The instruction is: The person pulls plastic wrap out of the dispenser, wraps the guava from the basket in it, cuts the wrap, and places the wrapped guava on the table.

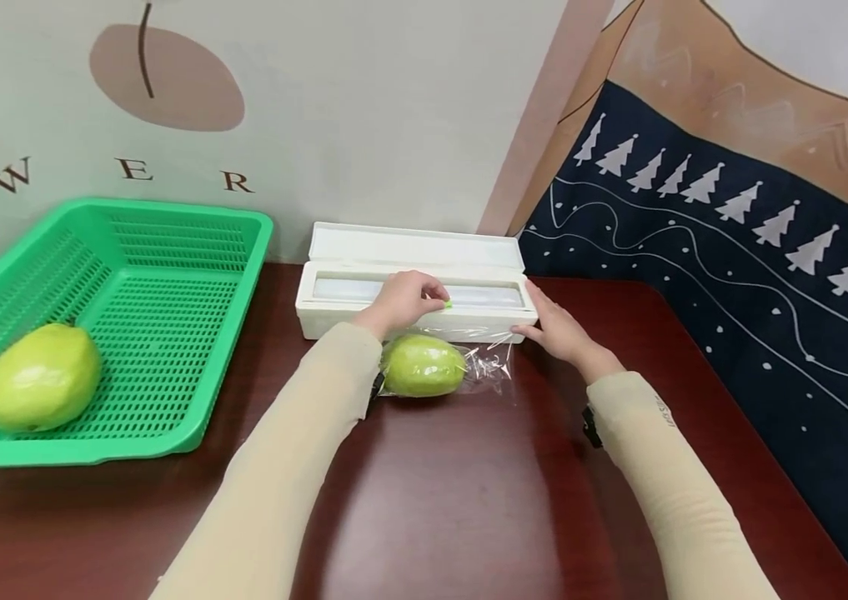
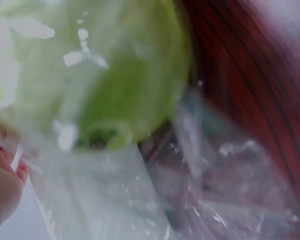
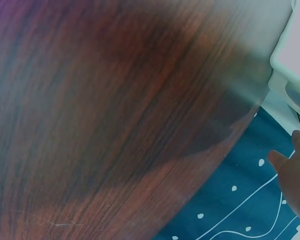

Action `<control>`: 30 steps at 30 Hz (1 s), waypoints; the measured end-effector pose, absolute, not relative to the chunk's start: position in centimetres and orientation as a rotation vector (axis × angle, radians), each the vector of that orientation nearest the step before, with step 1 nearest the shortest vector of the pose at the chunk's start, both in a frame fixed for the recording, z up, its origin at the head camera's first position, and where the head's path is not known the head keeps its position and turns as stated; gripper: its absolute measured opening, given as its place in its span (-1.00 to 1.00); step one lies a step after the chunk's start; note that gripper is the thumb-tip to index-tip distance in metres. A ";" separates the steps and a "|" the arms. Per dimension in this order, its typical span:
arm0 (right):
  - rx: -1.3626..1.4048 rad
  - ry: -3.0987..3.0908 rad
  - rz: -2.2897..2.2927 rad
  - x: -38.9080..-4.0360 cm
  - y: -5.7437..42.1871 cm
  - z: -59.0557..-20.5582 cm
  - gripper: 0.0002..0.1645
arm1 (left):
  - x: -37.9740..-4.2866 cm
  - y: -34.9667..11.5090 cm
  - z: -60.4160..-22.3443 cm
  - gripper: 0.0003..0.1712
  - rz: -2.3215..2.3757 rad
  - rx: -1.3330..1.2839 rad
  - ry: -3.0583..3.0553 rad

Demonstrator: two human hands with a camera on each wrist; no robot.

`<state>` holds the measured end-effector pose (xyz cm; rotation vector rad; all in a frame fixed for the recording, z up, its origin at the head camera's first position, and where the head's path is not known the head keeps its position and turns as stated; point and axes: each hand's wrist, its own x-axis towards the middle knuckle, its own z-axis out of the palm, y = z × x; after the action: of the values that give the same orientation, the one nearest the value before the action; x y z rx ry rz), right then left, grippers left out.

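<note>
From my feed, the left hand (image 1: 403, 300) pinches a green tab (image 1: 449, 305) on the white box (image 1: 484, 320); the right hand (image 1: 560, 330), fingers extended, touches its right end; the film-covered green fruit (image 1: 424, 365) lies mid-frame; I'd brace firmly, sliding evenly.

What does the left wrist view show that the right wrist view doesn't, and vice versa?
Only the left wrist view: the green fruit, clear film and the left hand.
Only the right wrist view: the right hand and the blue backdrop with white dots and lines.
Both: the reddish-brown tabletop. The white box edges into the right wrist view; whether it also shows in the left is unclear.
</note>
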<state>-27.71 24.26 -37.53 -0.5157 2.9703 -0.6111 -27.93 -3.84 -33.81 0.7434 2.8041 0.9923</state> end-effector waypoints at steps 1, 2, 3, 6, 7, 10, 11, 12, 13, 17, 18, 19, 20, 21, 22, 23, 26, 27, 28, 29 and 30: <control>-0.515 2.968 -0.615 -27.7 24.3 -37.6 0.04 | -27.8 -4.0 -33.8 -0.79 1.002 0.729 2.797; -0.517 2.965 -0.622 -27.6 24.4 -37.6 0.04 | -27.8 -4.2 -33.8 -0.79 1.005 0.723 2.795; -0.518 2.963 -0.628 -27.6 24.5 -37.6 0.04 | -27.7 -4.3 -33.9 -0.79 1.008 0.716 2.794; -0.520 2.957 -0.638 -27.5 24.6 -37.8 0.04 | -27.7 -4.7 -34.3 -0.81 1.033 0.710 2.795; -0.520 2.955 -0.640 -27.4 24.6 -37.8 0.04 | -27.7 -4.8 -34.5 -0.82 1.041 0.709 2.793; -0.527 2.955 -0.627 -27.4 24.5 -37.8 0.04 | -28.1 -5.1 -35.2 -0.85 1.074 0.737 2.811; -0.523 2.958 -0.621 -27.5 24.5 -37.8 0.04 | -28.1 -5.1 -35.2 -0.86 1.077 0.737 2.815; -0.526 2.961 -0.610 -27.5 24.4 -37.7 0.04 | -28.1 -5.2 -35.2 -0.85 1.079 0.736 2.816; -0.529 2.966 -0.598 -27.5 24.4 -37.7 0.03 | -28.1 -5.3 -35.2 -0.84 1.078 0.735 2.821; -0.546 2.985 -0.552 -27.5 24.4 -37.5 0.04 | -27.6 -5.6 -34.8 -0.80 1.044 0.711 2.838; -0.554 2.986 -0.544 -27.5 24.4 -37.4 0.04 | -27.6 -5.7 -34.7 -0.79 1.032 0.709 2.843; -0.554 2.986 -0.539 -27.4 24.4 -37.4 0.05 | -27.5 -5.8 -34.7 -0.79 1.020 0.704 2.851; -0.552 2.985 -0.534 -27.4 24.4 -37.4 0.05 | -27.4 -5.9 -34.6 -0.79 1.012 0.701 2.857; -0.549 2.983 -0.532 -27.4 24.4 -37.4 0.05 | -27.4 -6.0 -34.5 -0.80 1.003 0.699 2.861; -0.544 2.980 -0.532 -27.4 24.4 -37.4 0.05 | -27.3 -6.2 -34.4 -0.80 0.995 0.696 2.863; -0.542 2.976 -0.534 -27.5 24.4 -37.4 0.05 | -27.3 -6.4 -34.3 -0.81 0.990 0.696 2.868; -0.531 2.965 -0.551 -27.5 24.5 -37.3 0.05 | -27.1 -7.0 -34.1 -0.81 0.965 0.685 2.878; -0.530 2.963 -0.555 -27.5 24.5 -37.3 0.05 | -27.1 -7.3 -34.0 -0.81 0.954 0.681 2.884; -0.527 2.962 -0.559 -27.5 24.5 -37.3 0.05 | -27.1 -7.7 -34.0 -0.81 0.952 0.677 2.889; -0.529 2.962 -0.565 -27.5 24.5 -37.3 0.05 | -27.0 -8.0 -34.0 -0.81 0.951 0.670 2.893; -0.525 2.961 -0.564 -27.4 24.6 -37.3 0.05 | -27.0 -8.4 -34.1 -0.81 0.953 0.658 2.898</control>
<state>-27.42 24.57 -37.31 -0.5253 2.9607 -0.5642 -26.98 -8.45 -34.06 0.6577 2.8980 0.9528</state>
